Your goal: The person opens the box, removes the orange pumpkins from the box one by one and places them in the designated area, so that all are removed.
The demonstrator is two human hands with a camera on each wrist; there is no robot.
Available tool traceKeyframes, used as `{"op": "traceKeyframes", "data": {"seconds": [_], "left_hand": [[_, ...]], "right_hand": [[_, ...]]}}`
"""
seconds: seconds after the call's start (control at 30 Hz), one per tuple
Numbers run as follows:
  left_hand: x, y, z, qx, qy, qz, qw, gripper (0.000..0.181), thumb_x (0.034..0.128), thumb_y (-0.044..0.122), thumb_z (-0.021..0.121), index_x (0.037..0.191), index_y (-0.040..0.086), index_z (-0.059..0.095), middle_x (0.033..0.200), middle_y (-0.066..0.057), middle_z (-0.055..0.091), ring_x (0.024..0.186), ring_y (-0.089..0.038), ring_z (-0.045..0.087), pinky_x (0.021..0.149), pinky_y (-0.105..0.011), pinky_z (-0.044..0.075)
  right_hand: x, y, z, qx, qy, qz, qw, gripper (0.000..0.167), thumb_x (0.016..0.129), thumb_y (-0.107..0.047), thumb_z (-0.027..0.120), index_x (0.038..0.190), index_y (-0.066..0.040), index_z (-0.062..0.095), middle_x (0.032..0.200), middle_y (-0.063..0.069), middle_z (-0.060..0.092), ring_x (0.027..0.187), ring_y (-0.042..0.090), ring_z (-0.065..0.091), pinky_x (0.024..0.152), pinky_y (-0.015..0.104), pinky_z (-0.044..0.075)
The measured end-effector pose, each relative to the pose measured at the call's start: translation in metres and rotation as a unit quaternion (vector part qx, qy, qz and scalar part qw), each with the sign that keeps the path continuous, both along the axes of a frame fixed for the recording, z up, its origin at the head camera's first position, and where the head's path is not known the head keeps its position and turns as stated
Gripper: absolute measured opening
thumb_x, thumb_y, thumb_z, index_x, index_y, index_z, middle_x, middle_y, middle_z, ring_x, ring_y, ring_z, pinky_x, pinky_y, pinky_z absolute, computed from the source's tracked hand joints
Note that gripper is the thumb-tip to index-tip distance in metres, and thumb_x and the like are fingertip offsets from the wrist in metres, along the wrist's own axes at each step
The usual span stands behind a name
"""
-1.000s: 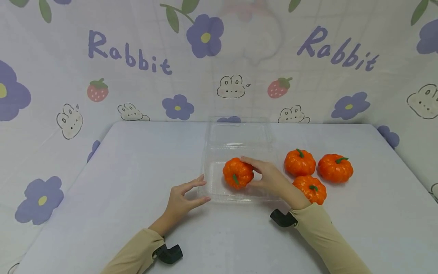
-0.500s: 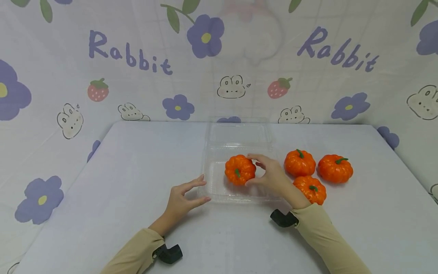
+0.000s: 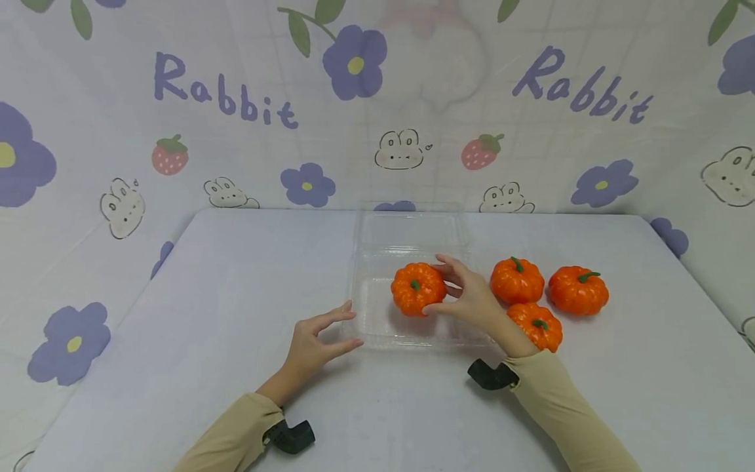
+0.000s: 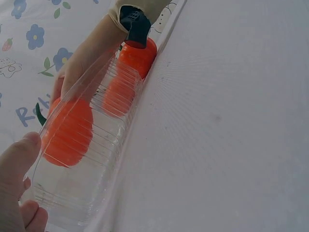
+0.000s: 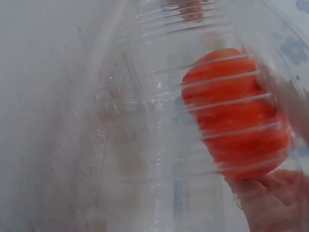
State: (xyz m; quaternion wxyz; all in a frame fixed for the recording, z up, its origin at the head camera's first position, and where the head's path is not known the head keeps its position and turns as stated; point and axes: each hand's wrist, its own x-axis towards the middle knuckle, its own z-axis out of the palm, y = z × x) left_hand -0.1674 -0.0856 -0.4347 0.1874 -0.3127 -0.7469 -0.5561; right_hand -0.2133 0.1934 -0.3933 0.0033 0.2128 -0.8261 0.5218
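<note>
My right hand (image 3: 474, 301) grips a small orange pumpkin (image 3: 416, 290) with a green stem, its thumb on the near side and fingers on the far side. The pumpkin is within the base of the clear plastic clamshell box (image 3: 371, 328); whether it touches the bottom I cannot tell. In the right wrist view, the pumpkin (image 5: 236, 116) shows through the box's ribbed wall. At the box's left side is my left hand (image 3: 312, 341), thumb and forefinger spread apart. The left wrist view shows this hand (image 4: 19, 164) at the box's rim, with no pumpkin in it.
Three more orange pumpkins sit right of the box: one behind (image 3: 516, 280), one farther right (image 3: 578, 290) and one in front (image 3: 538, 326), partly behind the right forearm. The box's lid (image 3: 413, 229) lies folded back toward the patterned curtain (image 3: 248, 157). A white cloth covers the table (image 3: 236, 275).
My right hand has shifted the pumpkin slightly right and back, and its stem has turned upward, away from me. The left hand and the other pumpkins have stayed put.
</note>
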Motion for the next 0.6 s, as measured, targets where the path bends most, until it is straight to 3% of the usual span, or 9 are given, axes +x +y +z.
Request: {"op": "traceKeyframes", "data": {"seconds": [0.1, 0.2, 0.33, 0.47, 0.6], "left_hand": [[0.0, 0.0, 0.0, 0.001, -0.002, -0.002, 1.0, 0.038, 0.0593, -0.006, 0.079, 0.093, -0.011, 0.063, 0.106, -0.026, 0.057, 0.1, -0.034, 0.055, 0.089, -0.034, 0.041], [-0.001, -0.001, -0.001, 0.002, -0.002, -0.002, 1.0, 0.038, 0.0593, -0.006, 0.079, 0.093, -0.012, 0.063, 0.106, -0.027, 0.057, 0.1, -0.035, 0.055, 0.089, -0.034, 0.042], [-0.001, -0.002, 0.0, 0.001, -0.002, 0.001, 1.0, 0.038, 0.0596, -0.006, 0.079, 0.093, -0.011, 0.063, 0.106, -0.026, 0.057, 0.1, -0.034, 0.055, 0.09, -0.033, 0.041], [-0.001, -0.003, 0.0, 0.003, -0.004, 0.001, 1.0, 0.038, 0.0593, -0.006, 0.079, 0.093, -0.012, 0.062, 0.106, -0.026, 0.057, 0.1, -0.035, 0.055, 0.089, -0.032, 0.041], [-0.001, -0.002, -0.001, 0.006, -0.006, -0.007, 0.9999, 0.038, 0.0594, -0.007, 0.079, 0.093, -0.012, 0.062, 0.106, -0.028, 0.056, 0.1, -0.036, 0.055, 0.089, -0.033, 0.042]], "right_hand": [[0.007, -0.004, 0.012, 0.008, 0.002, 0.001, 1.0, 0.076, 0.067, -0.003, 0.078, 0.13, 0.008, 0.038, 0.122, 0.022, 0.048, 0.111, 0.033, 0.047, 0.086, 0.037, 0.043], [0.008, -0.004, 0.015, -0.008, -0.008, 0.002, 0.9999, 0.068, 0.066, 0.002, 0.077, 0.125, 0.01, 0.044, 0.121, 0.022, 0.049, 0.11, 0.033, 0.048, 0.087, 0.039, 0.043], [-0.001, 0.001, 0.001, -0.026, -0.026, -0.005, 0.9993, 0.068, 0.067, -0.008, 0.079, 0.126, 0.004, 0.047, 0.123, 0.018, 0.05, 0.11, 0.03, 0.049, 0.087, 0.035, 0.043], [-0.001, 0.003, 0.001, -0.03, -0.044, -0.022, 0.9984, 0.068, 0.068, -0.019, 0.079, 0.126, -0.002, 0.049, 0.124, 0.012, 0.051, 0.109, 0.025, 0.051, 0.089, 0.032, 0.042], [0.0, 0.004, 0.003, -0.041, -0.051, -0.031, 0.9974, 0.068, 0.068, -0.019, 0.079, 0.127, -0.002, 0.048, 0.125, 0.011, 0.05, 0.11, 0.024, 0.05, 0.09, 0.031, 0.041]]}}
